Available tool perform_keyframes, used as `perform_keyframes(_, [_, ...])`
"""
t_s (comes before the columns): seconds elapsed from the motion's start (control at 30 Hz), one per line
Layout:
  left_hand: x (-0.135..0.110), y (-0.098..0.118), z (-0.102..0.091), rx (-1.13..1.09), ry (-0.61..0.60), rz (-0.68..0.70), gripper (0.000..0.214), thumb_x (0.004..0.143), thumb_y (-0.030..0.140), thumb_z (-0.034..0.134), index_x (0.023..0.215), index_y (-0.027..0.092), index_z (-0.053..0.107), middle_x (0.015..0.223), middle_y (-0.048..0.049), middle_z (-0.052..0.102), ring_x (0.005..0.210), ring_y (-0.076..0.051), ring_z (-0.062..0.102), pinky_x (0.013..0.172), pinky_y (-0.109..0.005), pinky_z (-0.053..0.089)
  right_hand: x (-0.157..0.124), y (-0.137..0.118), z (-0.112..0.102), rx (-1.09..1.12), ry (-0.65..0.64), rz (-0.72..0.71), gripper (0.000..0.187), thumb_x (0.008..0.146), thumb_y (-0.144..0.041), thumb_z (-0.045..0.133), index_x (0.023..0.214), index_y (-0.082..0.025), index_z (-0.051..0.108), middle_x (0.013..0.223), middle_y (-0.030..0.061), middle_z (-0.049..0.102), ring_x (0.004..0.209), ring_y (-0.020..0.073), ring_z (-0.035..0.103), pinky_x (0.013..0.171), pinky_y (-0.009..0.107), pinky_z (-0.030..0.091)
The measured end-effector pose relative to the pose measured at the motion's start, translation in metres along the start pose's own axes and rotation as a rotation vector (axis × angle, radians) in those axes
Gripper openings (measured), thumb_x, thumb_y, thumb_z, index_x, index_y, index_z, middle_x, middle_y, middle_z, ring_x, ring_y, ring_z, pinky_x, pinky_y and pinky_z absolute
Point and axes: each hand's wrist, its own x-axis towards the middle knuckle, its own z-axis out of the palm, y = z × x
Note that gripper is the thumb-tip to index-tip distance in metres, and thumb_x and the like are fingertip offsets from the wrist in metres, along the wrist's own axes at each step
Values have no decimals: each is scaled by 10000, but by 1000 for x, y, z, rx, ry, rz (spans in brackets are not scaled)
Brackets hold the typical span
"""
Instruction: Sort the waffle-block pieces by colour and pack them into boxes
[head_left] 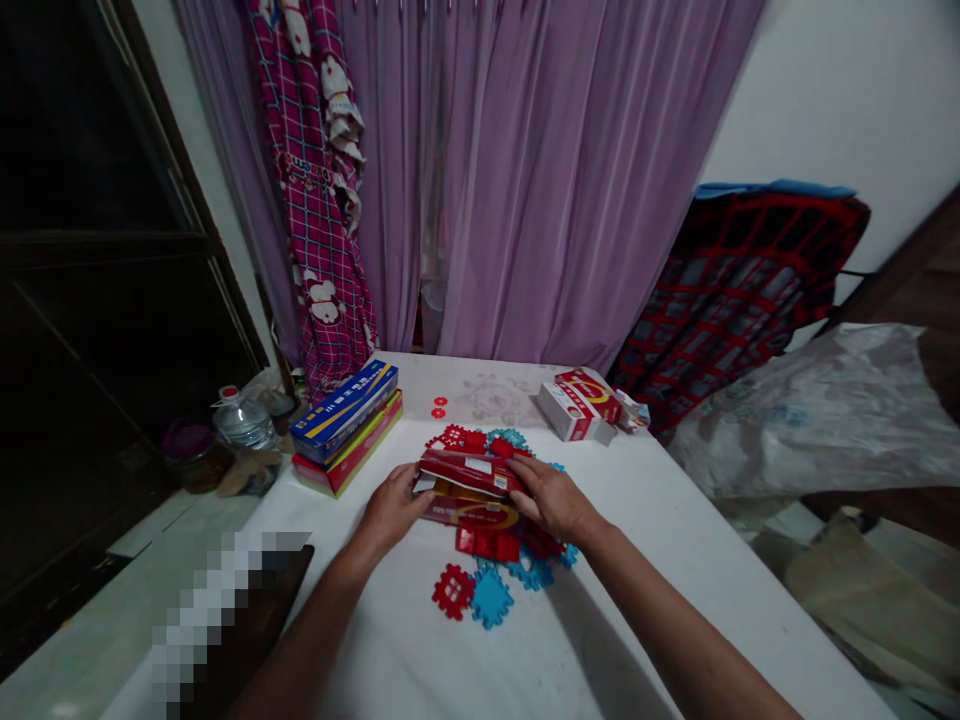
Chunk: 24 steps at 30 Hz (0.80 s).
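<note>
Over a pile of plastic pieces I hold a dark red cardboard box (484, 514) by its two ends, its long lid partly raised so a yellowish-brown inside shows. My left hand (391, 508) grips the left end, thumb along the front edge and a pale end flap beside it. At the other end, my right hand (553, 497) has its fingers over the lid and its thumb lower down. Beneath and around the box are red and blue toothed, gear-edged pieces, among them a red piece (453, 591) and a blue piece (492, 597) in front.
Left on the white table (660, 580), a blue box (345, 408) lies on a red-and-yellow box (351, 450). A red-and-white carton (574, 408) with an open flap stands at the back right. Two small red discs (439, 407) lie behind the pile. A dark flat object (296, 590) is near my left forearm.
</note>
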Motion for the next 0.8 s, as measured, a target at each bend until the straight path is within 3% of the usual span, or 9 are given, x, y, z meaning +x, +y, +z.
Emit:
perform_keyframes(0.27, [0, -1, 7, 29, 35, 70, 402, 761, 230, 609, 1160, 220, 650, 1221, -57, 634, 1154, -230, 590, 1012, -330, 461, -1, -2, -16, -26, -138, -58, 618, 838, -462, 616, 1349, -120, 559, 1412, 194, 516, 1272, 343, 516, 1037, 479, 450])
perform_keyframes(0.47, [-2, -2, 10, -63, 56, 6, 399, 727, 255, 656, 1122, 195, 643, 1162, -83, 655, 1077, -247, 624, 944, -371, 503, 8, -3, -30, 112, -142, 40, 471, 947, -431, 398, 1303, -196, 598, 1319, 114, 622, 1167, 252, 605, 991, 397, 469])
perform_keyframes(0.53, [0, -4, 10, -190, 65, -66, 498, 701, 258, 677, 1187, 183, 598, 1187, -95, 650, 1055, -245, 634, 902, -369, 526, 11, -2, -35, 168, -141, 148, 464, 959, -451, 353, 1250, -221, 632, 1230, 85, 681, 1098, 230, 640, 932, 349, 484])
perform_keyframes(0.63, [5, -2, 6, -342, 31, -184, 610, 704, 273, 669, 1281, 150, 514, 1267, -134, 615, 1050, -238, 643, 847, -346, 548, 16, 1, -39, 141, -57, 419, 488, 962, -484, 305, 1088, -224, 699, 1034, 62, 743, 957, 211, 675, 813, 285, 481])
perform_keyframes(0.7, [9, 3, 1, -311, -10, -215, 592, 738, 314, 640, 1283, 128, 504, 1290, -155, 596, 1054, -236, 643, 840, -335, 544, 19, 1, -37, 92, 5, 559, 549, 969, -502, 255, 965, -212, 720, 910, 68, 748, 872, 211, 678, 736, 272, 464])
perform_keyframes(0.8, [14, 13, -4, -83, 1, -178, 598, 747, 393, 653, 1273, 143, 516, 1308, -144, 582, 1100, -240, 623, 882, -323, 510, 27, 1, -31, 28, 56, 689, 649, 974, -532, 185, 870, -197, 731, 812, 99, 739, 829, 232, 676, 677, 281, 436])
